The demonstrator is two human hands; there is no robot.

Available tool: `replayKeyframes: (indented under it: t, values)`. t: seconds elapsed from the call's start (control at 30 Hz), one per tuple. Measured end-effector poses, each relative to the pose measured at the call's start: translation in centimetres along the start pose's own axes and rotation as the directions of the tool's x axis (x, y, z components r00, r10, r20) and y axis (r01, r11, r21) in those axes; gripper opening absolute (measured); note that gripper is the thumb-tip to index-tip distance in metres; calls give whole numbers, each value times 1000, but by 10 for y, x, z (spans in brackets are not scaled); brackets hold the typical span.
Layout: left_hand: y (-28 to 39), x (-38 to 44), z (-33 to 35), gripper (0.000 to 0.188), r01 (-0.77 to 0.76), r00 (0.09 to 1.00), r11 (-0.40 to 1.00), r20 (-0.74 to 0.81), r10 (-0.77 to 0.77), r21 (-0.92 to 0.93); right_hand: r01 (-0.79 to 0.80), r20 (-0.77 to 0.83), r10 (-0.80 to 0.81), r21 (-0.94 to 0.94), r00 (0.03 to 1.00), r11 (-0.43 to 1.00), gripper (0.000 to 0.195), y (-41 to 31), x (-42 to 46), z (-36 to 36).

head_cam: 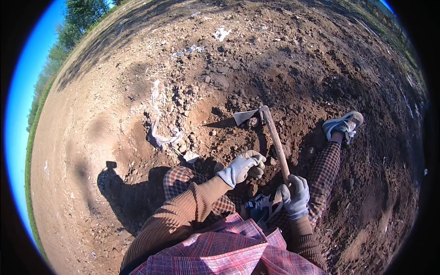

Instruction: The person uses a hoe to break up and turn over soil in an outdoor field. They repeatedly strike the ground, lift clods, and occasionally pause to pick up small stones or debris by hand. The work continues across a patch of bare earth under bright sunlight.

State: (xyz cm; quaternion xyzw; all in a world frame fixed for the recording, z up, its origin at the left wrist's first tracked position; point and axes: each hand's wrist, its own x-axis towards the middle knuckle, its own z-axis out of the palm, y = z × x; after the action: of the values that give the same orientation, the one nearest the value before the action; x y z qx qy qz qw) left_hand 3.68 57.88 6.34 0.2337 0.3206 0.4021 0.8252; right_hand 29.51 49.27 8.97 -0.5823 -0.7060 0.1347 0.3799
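My right hand (296,198), in a grey work glove, grips the lower end of a short hoe's wooden handle (276,142). From there the handle runs forward to the hoe's metal blade (244,117), which points left, close above the loose soil. A clod (252,122) shows beside the blade. My left hand (243,167), gloved too, hovers over the dug earth left of the handle and apart from it. Its fingers are curled; whether something sits inside them, I cannot tell.
Torn white plastic film (158,132) lies on the soil to the left, with another scrap (221,33) farther ahead. One shoe (343,125) rests out to the right, the other (259,206) close beneath me. Clods and uneven soil (220,79) lie in front.
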Motion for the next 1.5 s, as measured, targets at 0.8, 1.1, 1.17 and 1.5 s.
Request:
replayKeyframes:
  t: [0.8, 1.1, 1.17, 1.5]
  values:
    - [-47, -12, 96, 20, -111, 986, 903, 158, 49, 415, 17, 152, -88, 417, 984, 909, 23, 15, -20, -18]
    - [-54, -8, 119, 30, -164, 985, 875, 129, 118, 456, 149, -11, -166, 490, 986, 859, 20, 16, -22, -13]
    - [-56, -7, 112, 34, -217, 976, 768, 114, 186, 603, 88, 14, -110, 494, 994, 865, 19, 12, -22, -18]
    - [-71, -17, 121, 51, -228, 974, 578, 185, 133, 784, 30, -51, -1, 573, 999, 819, 27, 12, -24, -12]
